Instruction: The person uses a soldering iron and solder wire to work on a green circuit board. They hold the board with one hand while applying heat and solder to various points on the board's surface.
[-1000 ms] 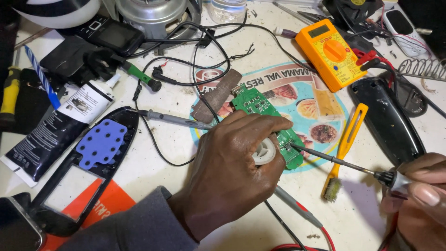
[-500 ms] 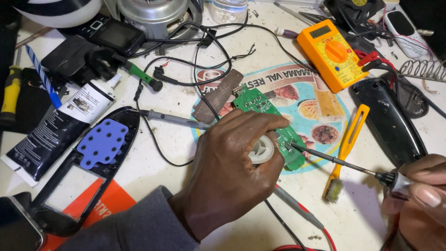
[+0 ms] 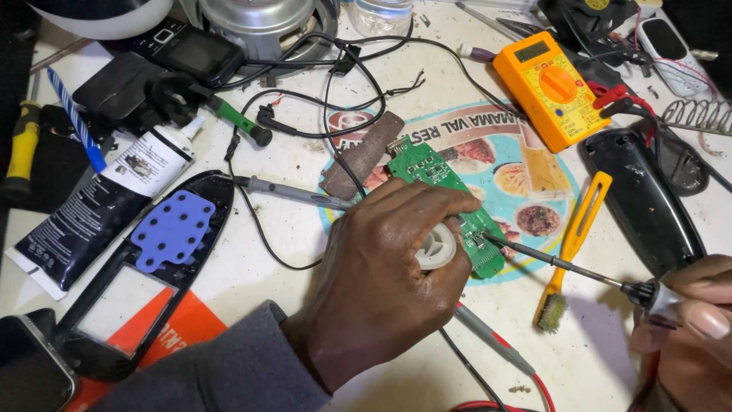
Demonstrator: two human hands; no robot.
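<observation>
My left hand rests on the bench, fingers curled around a small white spool and pressing on a long green circuit board. My right hand, at the lower right edge, grips the handle of a soldering iron. The iron's thin tip touches the board's lower end, just right of the spool. The board lies on a round printed mat.
An orange multimeter lies at the upper right, a yellow-handled brush and a black remote shell to the right. At left are a black shell with a blue keypad, a glue tube, probes and tangled black wires.
Almost nothing has moved. The iron's tip stays on the board's lower end and my left hand keeps its hold.
</observation>
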